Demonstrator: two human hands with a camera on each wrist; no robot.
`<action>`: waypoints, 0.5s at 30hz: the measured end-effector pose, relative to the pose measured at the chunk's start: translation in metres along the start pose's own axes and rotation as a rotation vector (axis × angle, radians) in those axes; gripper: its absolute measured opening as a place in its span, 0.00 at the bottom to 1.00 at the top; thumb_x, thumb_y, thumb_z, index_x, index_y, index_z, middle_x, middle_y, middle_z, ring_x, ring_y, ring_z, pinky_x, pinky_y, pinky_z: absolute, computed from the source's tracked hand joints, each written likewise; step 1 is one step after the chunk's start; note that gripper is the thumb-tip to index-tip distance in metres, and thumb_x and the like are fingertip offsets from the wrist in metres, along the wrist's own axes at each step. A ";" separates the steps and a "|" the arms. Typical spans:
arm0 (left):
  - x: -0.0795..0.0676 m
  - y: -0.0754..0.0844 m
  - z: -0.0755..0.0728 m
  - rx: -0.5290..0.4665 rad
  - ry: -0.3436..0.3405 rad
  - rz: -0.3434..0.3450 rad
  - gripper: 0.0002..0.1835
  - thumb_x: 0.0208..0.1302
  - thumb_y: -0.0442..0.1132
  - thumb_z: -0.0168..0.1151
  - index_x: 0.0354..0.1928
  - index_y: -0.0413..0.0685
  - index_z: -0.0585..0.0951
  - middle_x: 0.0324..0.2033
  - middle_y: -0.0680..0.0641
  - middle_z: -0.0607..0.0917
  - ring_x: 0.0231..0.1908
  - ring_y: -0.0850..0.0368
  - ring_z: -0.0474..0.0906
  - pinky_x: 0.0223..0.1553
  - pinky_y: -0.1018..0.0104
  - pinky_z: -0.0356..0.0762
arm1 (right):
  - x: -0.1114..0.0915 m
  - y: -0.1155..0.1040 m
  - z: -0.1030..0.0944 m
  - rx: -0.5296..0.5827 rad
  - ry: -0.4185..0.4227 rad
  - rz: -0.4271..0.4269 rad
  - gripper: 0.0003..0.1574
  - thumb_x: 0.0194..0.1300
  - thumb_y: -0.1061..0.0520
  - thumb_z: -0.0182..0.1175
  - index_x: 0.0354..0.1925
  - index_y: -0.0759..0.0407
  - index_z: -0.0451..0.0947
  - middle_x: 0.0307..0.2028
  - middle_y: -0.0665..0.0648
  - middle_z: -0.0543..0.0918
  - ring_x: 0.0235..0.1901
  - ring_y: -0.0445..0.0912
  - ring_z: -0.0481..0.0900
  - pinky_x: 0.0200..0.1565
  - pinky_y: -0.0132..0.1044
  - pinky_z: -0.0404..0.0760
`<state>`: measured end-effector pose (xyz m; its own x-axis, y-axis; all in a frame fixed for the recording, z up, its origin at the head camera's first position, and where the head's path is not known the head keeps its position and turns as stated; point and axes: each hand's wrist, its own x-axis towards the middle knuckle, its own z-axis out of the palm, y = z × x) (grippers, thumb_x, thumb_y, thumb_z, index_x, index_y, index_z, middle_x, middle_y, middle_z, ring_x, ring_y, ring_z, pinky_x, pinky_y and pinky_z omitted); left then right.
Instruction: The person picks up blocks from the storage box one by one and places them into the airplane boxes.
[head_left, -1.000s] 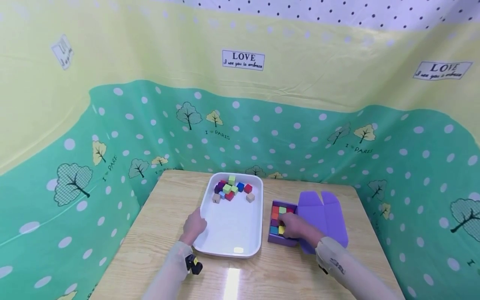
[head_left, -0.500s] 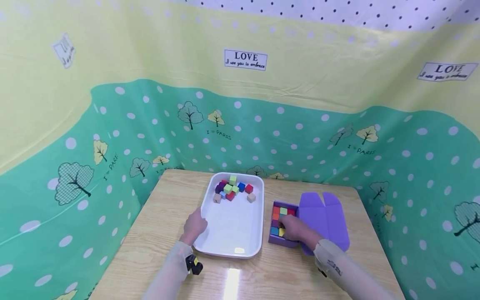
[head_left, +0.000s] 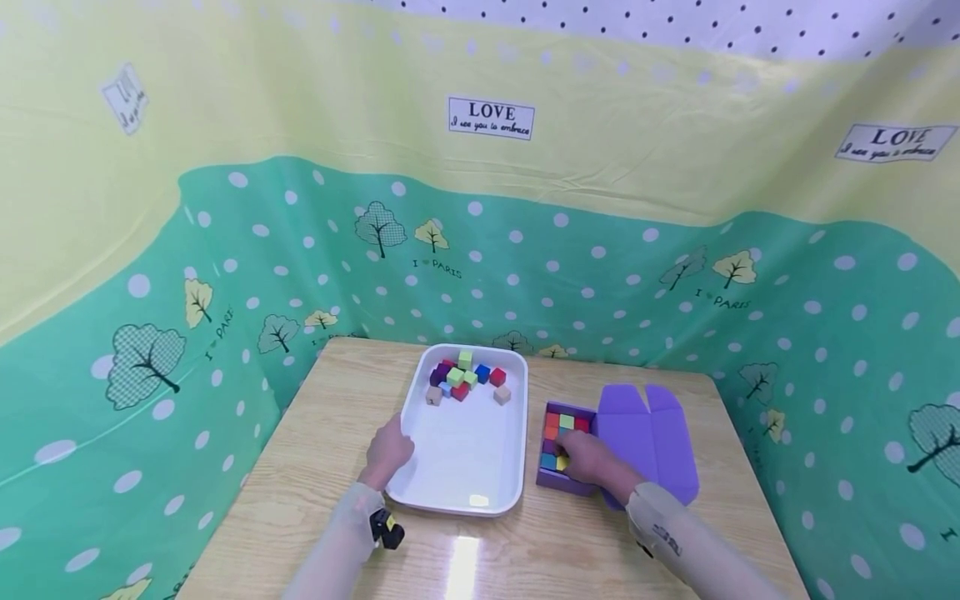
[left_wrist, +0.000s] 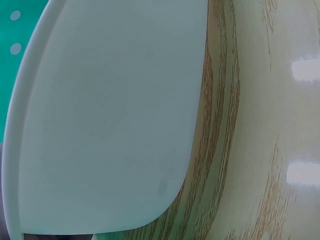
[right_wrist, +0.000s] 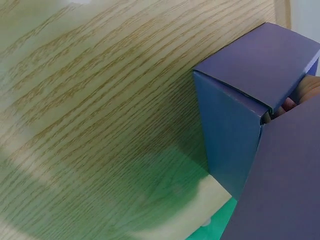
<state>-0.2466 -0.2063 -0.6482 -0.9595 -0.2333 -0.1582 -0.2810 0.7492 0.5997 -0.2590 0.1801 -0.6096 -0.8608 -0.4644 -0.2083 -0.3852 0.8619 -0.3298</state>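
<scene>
My left hand (head_left: 390,450) grips the left rim of a white tray (head_left: 463,458); its fingers are largely hidden, and the left wrist view shows mostly the tray's outer side (left_wrist: 110,120). My right hand (head_left: 588,458) reaches down into an open purple box (head_left: 557,481) filled with coloured cubes. Near its bent fingers lie a yellow cube (head_left: 562,463), a teal cube (head_left: 548,461) and an orange cube (head_left: 551,432). Past the box wall (right_wrist: 230,135) in the right wrist view, only a little of the fingers (right_wrist: 288,104) shows. Whether they pinch a cube is hidden.
Several loose cubes, among them a blue cube (head_left: 483,375) and a pale wooden cube (head_left: 502,396), lie at the tray's far end. The box's purple lid (head_left: 633,442) is folded out to the right on the wooden table (head_left: 315,417). A patterned curtain (head_left: 525,275) surrounds the table.
The fingers of my right hand have shifted slightly inside the box, over the yellow cube. My left hand and the tray have stayed put.
</scene>
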 end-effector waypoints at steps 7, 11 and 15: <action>-0.002 0.001 -0.001 -0.041 -0.008 -0.021 0.31 0.61 0.29 0.53 0.69 0.35 0.63 0.59 0.31 0.74 0.55 0.34 0.74 0.52 0.41 0.74 | -0.001 -0.002 -0.005 -0.002 -0.006 -0.009 0.13 0.50 0.63 0.72 0.34 0.52 0.79 0.27 0.47 0.77 0.26 0.43 0.71 0.33 0.38 0.78; -0.005 0.002 -0.003 -0.038 -0.007 -0.021 0.31 0.61 0.29 0.53 0.68 0.34 0.64 0.58 0.30 0.74 0.54 0.34 0.75 0.51 0.41 0.75 | 0.002 -0.010 -0.017 -0.031 0.015 -0.063 0.10 0.51 0.61 0.71 0.30 0.53 0.78 0.23 0.46 0.75 0.23 0.41 0.69 0.27 0.36 0.74; -0.005 0.005 -0.004 -0.028 0.001 -0.004 0.30 0.61 0.30 0.53 0.67 0.34 0.65 0.57 0.30 0.75 0.52 0.34 0.76 0.50 0.41 0.76 | 0.016 -0.025 -0.035 -0.034 0.087 -0.126 0.07 0.54 0.61 0.69 0.33 0.55 0.81 0.22 0.45 0.75 0.22 0.40 0.70 0.26 0.35 0.74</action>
<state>-0.2434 -0.2043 -0.6412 -0.9583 -0.2370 -0.1594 -0.2840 0.7308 0.6208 -0.2743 0.1583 -0.5723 -0.8296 -0.5516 -0.0864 -0.5021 0.8047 -0.3166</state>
